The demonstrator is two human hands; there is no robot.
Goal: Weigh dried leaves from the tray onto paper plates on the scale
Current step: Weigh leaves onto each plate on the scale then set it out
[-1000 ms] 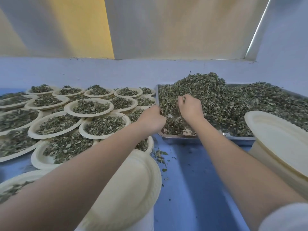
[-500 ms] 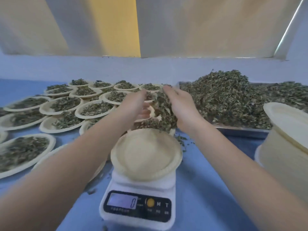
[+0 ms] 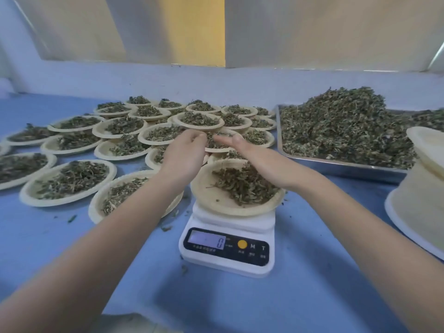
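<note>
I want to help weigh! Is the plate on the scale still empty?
Not empty. The paper plate on the scale holds a heap of dried leaves on its right side; its left side is bare.

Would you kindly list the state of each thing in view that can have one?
White digital scale: switched on, display lit, reading blurred.
Beige paper plate on the scale: partly filled with dried green leaves.
Steel tray: heaped with leaves.
Filled paper plates on the left: loaded, overlapping.
Stack of empty paper plates: unused, far right.
Left hand: fingers loosely curled above the plate.
Right hand: open, fingers straight.
</note>
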